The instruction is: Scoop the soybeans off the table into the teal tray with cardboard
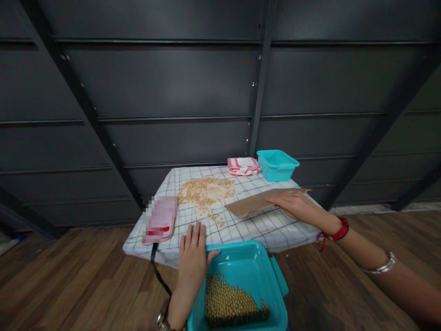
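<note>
My left hand [193,253] lies with fingers stretched over the near edge of the table cloth, its thumb at the rim of a turquoise plastic box [237,248]. Round, yellowish-green dried beans [234,303] fill the near part of that box, which stands below the table edge. On the right, my right hand [291,203] holds a tilted piece of brown cardboard [251,203] just over the cloth; its thumb is hidden. To the left of the cardboard, a spread of yellow beans [203,191] with paler bits lies on the cloth, a few strays nearer my left hand.
A checked white cloth [203,232] covers the small table. A pink phone [161,219] with a black strap lies at its left edge. Toward the back are a folded red-and-white striped cloth [243,166] and a second turquoise box [277,168]. A dark panelled wall [172,82] stands behind.
</note>
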Available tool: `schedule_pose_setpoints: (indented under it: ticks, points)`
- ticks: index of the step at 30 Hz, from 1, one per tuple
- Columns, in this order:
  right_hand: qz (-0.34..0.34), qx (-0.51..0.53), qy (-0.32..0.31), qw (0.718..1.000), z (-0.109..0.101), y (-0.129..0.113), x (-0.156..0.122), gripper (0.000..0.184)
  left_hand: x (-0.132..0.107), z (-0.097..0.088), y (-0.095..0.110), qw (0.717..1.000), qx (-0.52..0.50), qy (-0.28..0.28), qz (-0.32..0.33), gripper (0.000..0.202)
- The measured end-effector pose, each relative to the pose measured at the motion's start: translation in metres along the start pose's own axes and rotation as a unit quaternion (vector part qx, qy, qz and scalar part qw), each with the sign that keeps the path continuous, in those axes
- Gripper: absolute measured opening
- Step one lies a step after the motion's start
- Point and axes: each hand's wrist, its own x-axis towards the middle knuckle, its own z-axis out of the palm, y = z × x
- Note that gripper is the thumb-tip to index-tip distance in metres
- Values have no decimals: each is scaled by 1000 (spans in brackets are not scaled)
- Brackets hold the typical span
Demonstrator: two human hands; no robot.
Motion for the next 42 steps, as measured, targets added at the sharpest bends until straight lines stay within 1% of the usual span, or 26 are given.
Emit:
schedule_pose_setpoints:
  ticks: [4, 7, 11, 14, 19, 24, 26, 32, 36, 39, 42]
  points:
    - [27, -3, -24, 999, 9, 0, -4, 30, 1, -1, 0, 1000, -7, -3, 2, 63]
    - [44, 6, -35, 998, 9, 1, -9, 32, 1, -1, 0, 1000, -11, -5, -4, 64]
    - [23, 24, 2, 999, 7, 2, -8, 36, 0, 1, 0, 1000, -20, -18, -8, 64]
    - [19, 32, 25, 999, 10, 1, -3, 38, -1, 2, -1, 999, -25, -19, -7, 64]
    - [13, 48, 4, 999, 21, -2, 2, 39, -1, 0, -2, 1000, -16, -19, -4, 59]
    - [13, 49, 1, 999, 24, -6, -6, 40, 0, -1, -2, 1000, -7, -23, 0, 62]
    - [23, 45, 9, 999, 22, -6, -10, 41, 0, -2, -2, 1000, -8, -25, 0, 62]
    - [34, 25, 78, 996, 25, 0, -8, 39, 0, -6, -3, 1000, -6, -26, 10, 65]
    - [28, 28, 53, 998, 27, -1, -5, 39, 1, -8, -3, 1000, 3, -23, 10, 65]
    - [42, 39, 29, 998, 24, -4, -10, 41, 1, -8, -4, 1000, 4, -27, 8, 65]
    - [56, 39, 30, 997, 18, -6, -14, 42, 0, -7, -4, 999, -1, -37, 5, 66]
